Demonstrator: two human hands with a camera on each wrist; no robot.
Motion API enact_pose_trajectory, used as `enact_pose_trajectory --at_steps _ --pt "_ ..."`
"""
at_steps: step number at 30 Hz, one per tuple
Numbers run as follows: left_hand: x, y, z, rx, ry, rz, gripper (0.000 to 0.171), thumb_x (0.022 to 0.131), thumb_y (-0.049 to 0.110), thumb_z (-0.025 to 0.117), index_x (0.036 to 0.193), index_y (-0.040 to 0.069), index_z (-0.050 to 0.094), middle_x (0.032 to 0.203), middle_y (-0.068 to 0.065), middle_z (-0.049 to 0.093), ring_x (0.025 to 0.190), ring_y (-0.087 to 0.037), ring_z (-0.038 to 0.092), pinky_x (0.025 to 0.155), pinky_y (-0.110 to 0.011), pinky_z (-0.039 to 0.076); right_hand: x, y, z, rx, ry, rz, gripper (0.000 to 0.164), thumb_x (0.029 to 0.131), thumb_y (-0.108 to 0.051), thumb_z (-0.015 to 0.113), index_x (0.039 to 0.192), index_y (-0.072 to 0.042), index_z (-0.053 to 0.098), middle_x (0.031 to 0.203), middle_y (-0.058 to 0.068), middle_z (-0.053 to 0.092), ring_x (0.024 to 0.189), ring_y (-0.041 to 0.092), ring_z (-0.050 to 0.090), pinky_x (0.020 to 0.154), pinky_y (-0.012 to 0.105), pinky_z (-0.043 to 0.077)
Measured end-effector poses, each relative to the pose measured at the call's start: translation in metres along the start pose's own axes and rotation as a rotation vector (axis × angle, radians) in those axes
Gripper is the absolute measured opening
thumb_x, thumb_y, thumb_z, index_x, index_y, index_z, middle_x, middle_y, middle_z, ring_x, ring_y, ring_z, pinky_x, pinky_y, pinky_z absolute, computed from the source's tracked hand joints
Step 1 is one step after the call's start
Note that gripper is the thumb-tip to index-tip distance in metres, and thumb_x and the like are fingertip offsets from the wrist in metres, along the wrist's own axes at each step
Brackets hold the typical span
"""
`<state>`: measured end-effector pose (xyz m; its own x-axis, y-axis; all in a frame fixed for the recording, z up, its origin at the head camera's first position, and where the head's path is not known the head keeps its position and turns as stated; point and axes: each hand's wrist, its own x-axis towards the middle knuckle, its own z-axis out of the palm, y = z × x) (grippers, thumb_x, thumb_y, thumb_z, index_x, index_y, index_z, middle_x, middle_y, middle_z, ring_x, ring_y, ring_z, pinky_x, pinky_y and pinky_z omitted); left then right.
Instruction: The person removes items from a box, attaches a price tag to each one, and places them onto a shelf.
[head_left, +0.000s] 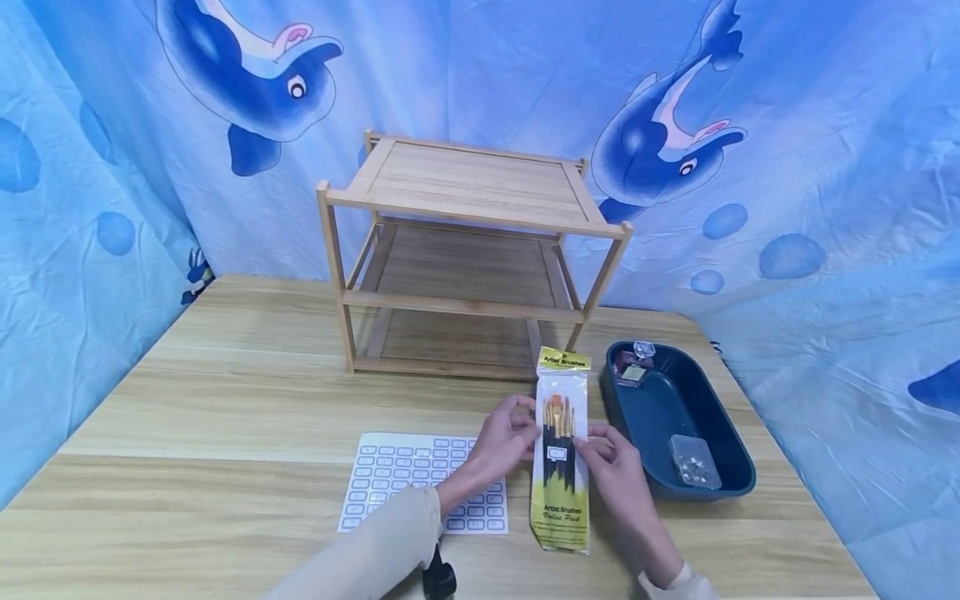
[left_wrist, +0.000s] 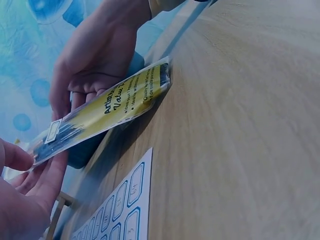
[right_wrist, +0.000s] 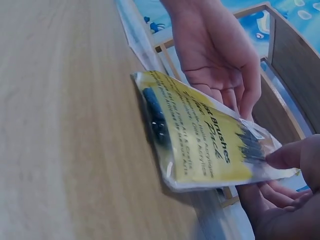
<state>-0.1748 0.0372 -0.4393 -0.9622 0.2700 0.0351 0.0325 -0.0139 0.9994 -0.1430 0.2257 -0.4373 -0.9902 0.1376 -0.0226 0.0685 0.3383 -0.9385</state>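
Observation:
A clear-and-yellow pack of artist brushes (head_left: 558,500) is held upright between both hands, its label facing me and a small white sticker on its middle. My left hand (head_left: 501,442) pinches the left edge, thumb in front and fingers behind. On the opposite edge, my right hand (head_left: 617,475) pinches it the same way. In the left wrist view the pack (left_wrist: 127,97) slants with its lower end close over the table; the right wrist view shows the pack's (right_wrist: 200,140) yellow lower half, with dark brush handles inside. Beneath my left forearm lies a sheet of blue-framed number stickers (head_left: 390,475).
A dark blue bin (head_left: 738,458) stands to the right, holding a clear plastic box (head_left: 695,461) of small pieces and some small packaged items (head_left: 630,367). A three-tier wooden shelf (head_left: 465,304) stands at the back of the wooden table (head_left: 187,400). Blue dolphin-print cloth hangs around.

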Motion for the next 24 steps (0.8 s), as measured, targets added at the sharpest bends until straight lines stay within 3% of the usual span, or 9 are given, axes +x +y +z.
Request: enact_pose_trajectory --at_steps 6,14,24 --pt "0.0006 0.0010 -0.0032 -0.016 -0.012 0.024 0.032 0.098 0.000 0.059 0.130 0.000 0.054 0.107 -0.019 0.070 0.092 -0.031 0.071 0.078 -0.038 0.064 -0.0021 0.0008 -0.0022 0.081 -0.079 0.042 0.025 0.101 -0.015 0.067 0.116 0.005 0.067 0.100 0.014 0.076 0.087 0.020 0.070 0.076 0.025 0.054" --pt "0.0007 0.0025 -0.0069 -0.036 -0.040 0.042 0.031 0.099 0.002 0.058 0.130 0.001 0.054 0.107 -0.019 0.070 0.092 -0.033 0.072 0.078 -0.039 0.064 -0.0035 -0.0017 -0.0034 0.191 -0.164 0.058 0.026 0.103 -0.012 0.063 0.120 0.008 0.060 0.105 0.020 0.074 0.090 0.024 0.073 0.075 0.032 0.061" --pt "0.0000 0.0043 -0.0096 -0.035 -0.066 0.055 0.035 0.102 0.007 0.059 0.136 0.003 0.053 0.110 -0.018 0.071 0.097 -0.032 0.071 0.084 -0.040 0.062 -0.0041 -0.0012 -0.0023 0.181 -0.120 -0.011 0.023 0.102 -0.010 0.064 0.118 0.006 0.061 0.101 0.019 0.075 0.086 0.022 0.072 0.073 0.029 0.058"
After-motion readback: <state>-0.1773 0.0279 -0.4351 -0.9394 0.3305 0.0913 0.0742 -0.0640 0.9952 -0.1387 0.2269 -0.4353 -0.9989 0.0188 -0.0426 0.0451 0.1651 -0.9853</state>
